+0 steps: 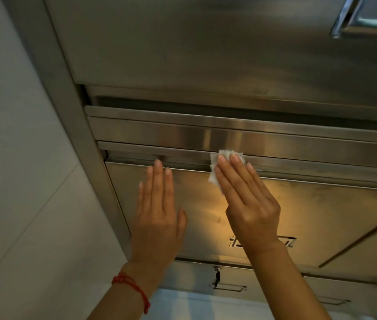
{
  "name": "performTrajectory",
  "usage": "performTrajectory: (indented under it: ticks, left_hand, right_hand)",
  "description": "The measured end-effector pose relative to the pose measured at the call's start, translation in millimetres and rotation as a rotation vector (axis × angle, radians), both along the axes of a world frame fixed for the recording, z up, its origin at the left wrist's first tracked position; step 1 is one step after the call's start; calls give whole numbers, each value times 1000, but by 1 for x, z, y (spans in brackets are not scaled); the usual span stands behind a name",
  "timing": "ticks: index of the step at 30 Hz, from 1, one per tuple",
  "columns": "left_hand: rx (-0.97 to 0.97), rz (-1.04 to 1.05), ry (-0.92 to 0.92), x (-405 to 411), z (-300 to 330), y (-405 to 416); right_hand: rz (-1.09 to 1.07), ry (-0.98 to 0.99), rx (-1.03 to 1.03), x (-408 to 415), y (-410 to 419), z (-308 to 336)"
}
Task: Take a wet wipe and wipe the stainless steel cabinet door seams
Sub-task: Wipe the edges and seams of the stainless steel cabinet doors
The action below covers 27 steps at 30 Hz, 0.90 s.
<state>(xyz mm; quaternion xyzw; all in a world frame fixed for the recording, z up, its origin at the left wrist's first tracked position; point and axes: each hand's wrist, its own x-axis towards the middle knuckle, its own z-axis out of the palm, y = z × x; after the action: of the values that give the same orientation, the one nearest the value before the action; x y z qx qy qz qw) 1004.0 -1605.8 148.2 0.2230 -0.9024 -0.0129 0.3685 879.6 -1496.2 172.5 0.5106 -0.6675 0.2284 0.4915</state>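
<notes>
A stainless steel cabinet door (309,211) fills the middle of the head view. Its top seam (298,163) runs left to right under a steel rail. A white wet wipe (215,167) is pressed flat against that seam by the fingers of my right hand (247,202). Most of the wipe is hidden under the fingers. My left hand (157,211) lies flat on the same door to the left, fingers together, holding nothing. A red string bracelet (132,287) circles my left wrist.
Above the seam are steel rails (275,132) and a large upper door (206,42) with a recessed handle (362,17) at top right. A white tiled wall (21,181) stands at the left. Below are a recessed pull (286,242) and a latch (217,277).
</notes>
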Motion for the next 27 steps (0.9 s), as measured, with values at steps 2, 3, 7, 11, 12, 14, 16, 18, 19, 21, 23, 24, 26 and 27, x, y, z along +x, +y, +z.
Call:
performTrajectory:
  ticks: [2,3,7,11,12,14,16,18,19,21,23,24,26,27]
  left_hand:
    - [-8,2,-4,0,0,0]
    - [-10,5,-5,0,0,0]
    - [-3,14,-5,-1,0,2]
    - [14,20,-12,-1,-1,5]
    - [22,19,-13,-1,-1,6]
    - [44,16,-20,-1,0,9]
    - [69,26,-34,-2,2,12]
    - [85,39,-46,-2,4,15]
    - [84,42,-44,-2,5,16]
    - [92,46,-42,-3,7,19]
    - [112,41,-51,-3,10,22]
    - [122,34,-58,-3,12,24]
    - [141,21,-66,-2,16,27]
    - [147,17,-62,-2,17,29]
  right_hand:
    - [-5,-1,-9,-1,2,-1]
    - [-7,-1,-12,-2,3,-1]
    - [-20,-2,-18,-4,9,0]
    - [-45,-6,-15,-7,17,1]
    - [-52,-9,-16,-7,19,2]
    - [-66,-19,-17,-9,23,2]
    - [-77,-36,-20,-9,27,3]
    - [-79,-62,-24,-7,30,5]
    - [-77,-78,-25,-6,30,5]
    - [-77,-110,-21,-2,31,7]
    - [-76,-136,-10,2,33,9]
    - [-73,-147,-2,3,34,11]
    - [-70,-160,9,4,38,13]
    - [-71,-166,8,5,40,15]
